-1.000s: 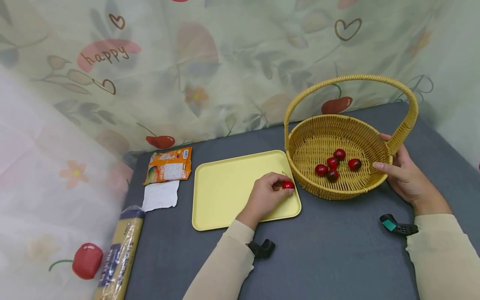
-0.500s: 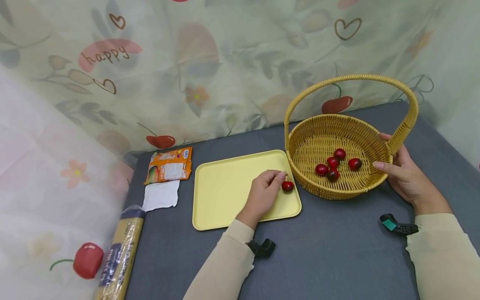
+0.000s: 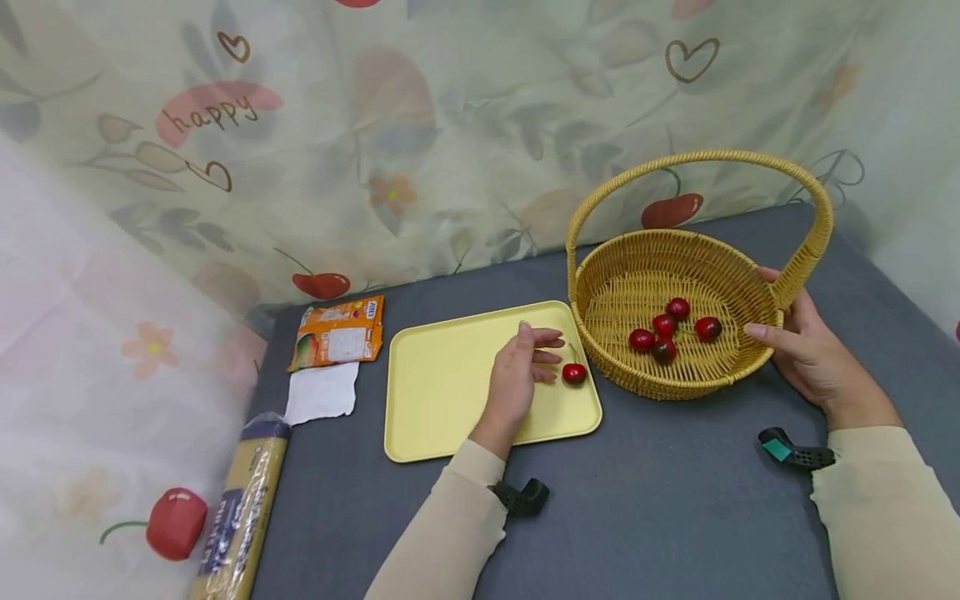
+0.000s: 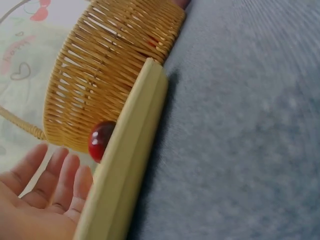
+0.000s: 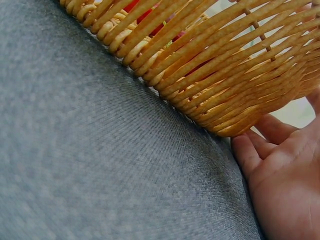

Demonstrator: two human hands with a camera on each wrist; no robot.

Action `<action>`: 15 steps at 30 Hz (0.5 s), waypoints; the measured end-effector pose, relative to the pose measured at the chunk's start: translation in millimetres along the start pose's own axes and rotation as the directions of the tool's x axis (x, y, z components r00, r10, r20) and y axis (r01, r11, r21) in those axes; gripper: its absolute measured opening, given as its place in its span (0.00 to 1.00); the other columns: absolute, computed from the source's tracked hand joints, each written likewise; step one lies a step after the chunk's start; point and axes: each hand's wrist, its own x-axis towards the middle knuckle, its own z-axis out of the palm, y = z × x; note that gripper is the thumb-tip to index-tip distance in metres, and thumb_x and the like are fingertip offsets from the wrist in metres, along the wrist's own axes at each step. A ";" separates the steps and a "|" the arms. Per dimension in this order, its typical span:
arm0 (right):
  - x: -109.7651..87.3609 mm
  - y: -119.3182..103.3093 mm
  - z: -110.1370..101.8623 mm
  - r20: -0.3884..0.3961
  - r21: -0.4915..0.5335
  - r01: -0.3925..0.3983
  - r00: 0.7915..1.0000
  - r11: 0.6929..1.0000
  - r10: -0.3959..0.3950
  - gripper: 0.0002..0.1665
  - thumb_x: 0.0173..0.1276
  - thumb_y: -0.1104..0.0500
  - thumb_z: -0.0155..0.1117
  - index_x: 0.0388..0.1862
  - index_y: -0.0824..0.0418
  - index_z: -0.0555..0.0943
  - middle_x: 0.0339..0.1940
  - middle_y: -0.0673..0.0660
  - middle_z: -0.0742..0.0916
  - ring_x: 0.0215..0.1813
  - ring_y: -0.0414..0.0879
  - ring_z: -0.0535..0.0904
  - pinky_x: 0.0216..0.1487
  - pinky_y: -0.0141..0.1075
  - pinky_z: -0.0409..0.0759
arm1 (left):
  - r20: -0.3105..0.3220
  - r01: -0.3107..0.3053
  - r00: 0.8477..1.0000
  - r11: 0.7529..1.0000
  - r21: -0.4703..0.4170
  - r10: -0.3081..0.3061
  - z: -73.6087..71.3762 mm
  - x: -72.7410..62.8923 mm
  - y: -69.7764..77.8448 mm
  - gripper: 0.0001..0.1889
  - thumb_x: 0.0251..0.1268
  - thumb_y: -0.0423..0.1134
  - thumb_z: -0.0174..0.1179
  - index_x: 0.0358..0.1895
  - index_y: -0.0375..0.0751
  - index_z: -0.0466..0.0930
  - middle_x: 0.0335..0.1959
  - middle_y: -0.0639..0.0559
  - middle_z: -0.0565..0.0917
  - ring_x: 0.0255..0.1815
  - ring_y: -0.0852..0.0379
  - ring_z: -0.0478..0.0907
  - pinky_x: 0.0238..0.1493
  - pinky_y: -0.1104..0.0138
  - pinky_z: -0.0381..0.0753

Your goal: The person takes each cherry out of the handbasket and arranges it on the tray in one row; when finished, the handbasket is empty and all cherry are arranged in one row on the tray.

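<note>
One dark red cherry (image 3: 574, 374) with its stem lies at the right end of the yellow tray (image 3: 438, 383). My left hand (image 3: 513, 379) hovers over the tray just left of that cherry, its fingers relaxed and apart from it. In the left wrist view the cherry (image 4: 100, 142) shows above the tray rim, beyond the spread fingers. A woven basket (image 3: 667, 250) with a tall handle touches or nearly touches the tray's right side. Several cherries (image 3: 664, 326) lie inside it. My right hand (image 3: 821, 358) grips the basket's right wall, thumb over the rim and fingers outside.
An orange snack packet (image 3: 341, 332) and a white cloth or tissue (image 3: 322, 392) lie left of the tray. A long plastic-wrapped pack (image 3: 243, 500) is at the front left of the dark grey tabletop (image 3: 660, 500). Printed curtains (image 3: 465, 150) hang behind and on the left.
My left hand has let go of the cherry, first its body and then its stem, and drawn back slightly left with fingers loosened. The right hand and basket stay put.
</note>
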 end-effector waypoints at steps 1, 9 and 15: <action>0.2 0.2 0.1 -0.001 -0.002 -0.002 1.000 1.000 0.002 0.46 0.78 0.81 0.52 0.87 0.53 0.54 0.80 0.58 0.63 0.75 0.47 0.69 0.59 0.32 0.81 | 0.006 -0.005 1.000 1.000 -0.011 0.005 -0.6 -0.1 2.0 0.37 0.94 0.58 0.34 0.61 0.31 0.86 0.52 0.44 0.89 0.49 0.42 0.87 0.47 0.46 0.88; 1.2 -1.3 1.0 -0.005 -0.004 -0.008 1.000 1.000 0.008 0.46 0.78 0.81 0.52 0.87 0.53 0.55 0.81 0.58 0.62 0.76 0.48 0.68 0.60 0.33 0.81 | 0.093 -0.061 0.993 0.983 -0.173 0.078 0.2 -1.6 24.7 0.41 0.91 0.65 0.32 0.68 0.30 0.81 0.58 0.39 0.88 0.53 0.39 0.85 0.49 0.47 0.87; -0.5 -1.8 0.6 0.004 0.008 0.002 1.000 1.000 -0.002 0.47 0.78 0.81 0.52 0.87 0.53 0.55 0.81 0.58 0.62 0.76 0.48 0.67 0.60 0.33 0.81 | 0.228 -0.086 0.963 0.962 -0.260 0.147 10.6 4.4 45.6 0.53 0.81 0.78 0.32 0.74 0.28 0.74 0.65 0.35 0.84 0.61 0.28 0.78 0.56 0.40 0.82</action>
